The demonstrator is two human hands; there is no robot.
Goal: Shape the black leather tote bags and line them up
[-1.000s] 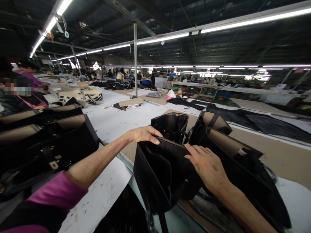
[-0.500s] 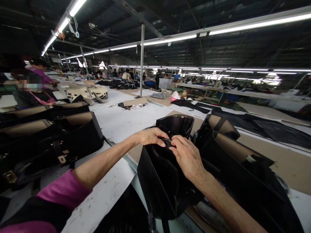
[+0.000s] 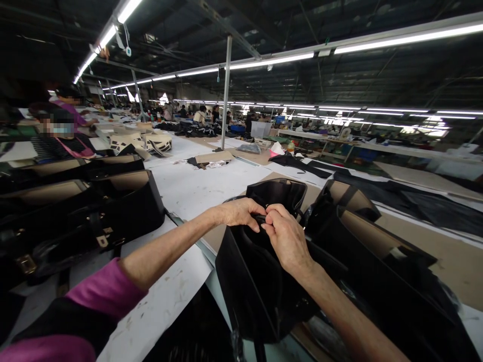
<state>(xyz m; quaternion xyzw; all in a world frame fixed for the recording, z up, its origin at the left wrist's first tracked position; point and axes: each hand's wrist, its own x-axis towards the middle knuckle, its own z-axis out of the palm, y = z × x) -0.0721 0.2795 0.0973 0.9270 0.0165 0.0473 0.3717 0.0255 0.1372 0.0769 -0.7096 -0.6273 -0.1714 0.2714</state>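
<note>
Far left: co-worker in striped sleeves point(image 3: 43, 149) sits behind a cluster of black bags with tan linings point(image 3: 145, 208), metal clasps facing forward. Cream cut pieces point(image 3: 160, 144) lie behind that cluster. White paper point(image 3: 166, 296) covers much of the bench point(image 3: 218, 291).

Centre: open black bag point(image 3: 237, 281) at the bench's near edge, mouth up and tipped toward the wearer; cannot tell if the base overhangs. Left hand point(image 3: 243, 212) comes in from the left, thumb and fingers pinching the bag's far rim. Right hand point(image 3: 287, 241) reaches the same rim just beside it, fingers curled, thumb and forefinger looking pinched on the edge; the exact grip spot is hidden. Fingertips of both hands almost meet.

Handling, my guess: bag fairly light, walls semi-stiff but bendable, rim firm, matt surface not very slippery; metal fittings could scratch. Best hold is the rim, one hand each side of the pinch, clear of the fittings.

Just behind: another black bag, open point(image 3: 277, 190). Right: more tan-lined black bags point(image 3: 381, 271), near the right forearm. Far right: flat black sheets point(image 3: 426, 201).
</note>
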